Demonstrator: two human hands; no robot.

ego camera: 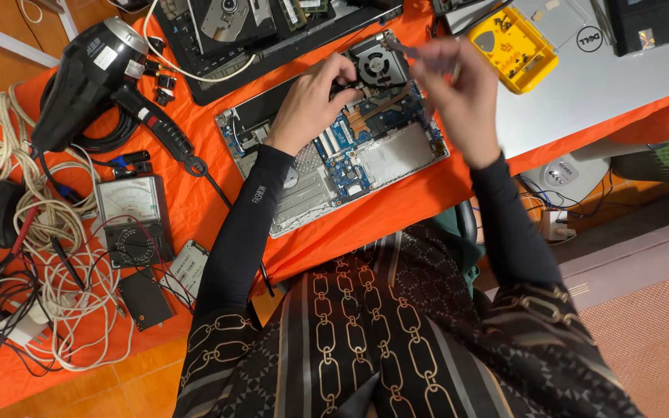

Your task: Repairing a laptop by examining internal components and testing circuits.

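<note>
Your left hand (313, 99) rests with curled fingers on the opened laptop (334, 151) lying on the orange bench (195, 197), while your blurred right hand (458, 93) pinches a thin tool (401, 48) near the yellow case (514, 48) of bits.

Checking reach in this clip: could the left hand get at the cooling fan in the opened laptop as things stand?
Probably yes. The left hand already rests on the opened laptop, fingertips right beside the cooling fan. Nothing lies between them; the blurred right hand is raised off to the side.
</note>
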